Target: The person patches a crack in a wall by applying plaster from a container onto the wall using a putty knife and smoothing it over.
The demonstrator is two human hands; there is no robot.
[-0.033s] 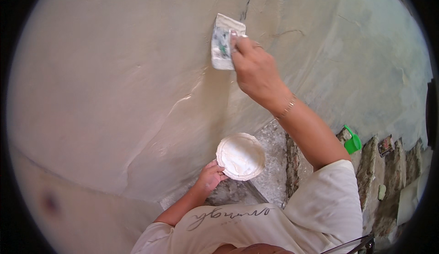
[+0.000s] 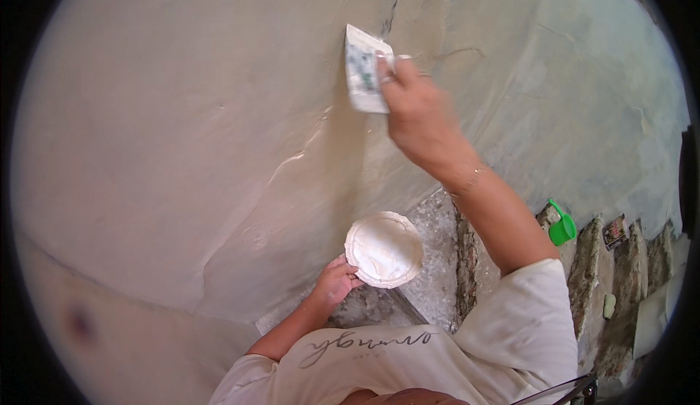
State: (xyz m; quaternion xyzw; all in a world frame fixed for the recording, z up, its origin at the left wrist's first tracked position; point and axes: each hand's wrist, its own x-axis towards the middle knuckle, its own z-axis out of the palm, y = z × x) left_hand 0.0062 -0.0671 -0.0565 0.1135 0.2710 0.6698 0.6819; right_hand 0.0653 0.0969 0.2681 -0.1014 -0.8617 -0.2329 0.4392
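My right hand, somewhat blurred, grips a flat rectangular scraper smeared with white and flecked with dark green, held against or just over the pale plastered wall near a thin vertical crack. Lower down, my left hand holds a round white bowl by its left rim, with white paste coating its inside. A ragged raised line in the plaster runs diagonally from below the scraper toward the lower left.
Rough concrete steps descend along the right side. On them are a green plastic dipper, a small printed packet and a pale oblong object. A grey speckled ledge lies behind the bowl.
My right hand and the scraper have shifted slightly to the right, and the scraper looks a little more angled. My left hand and the bowl stay in place.
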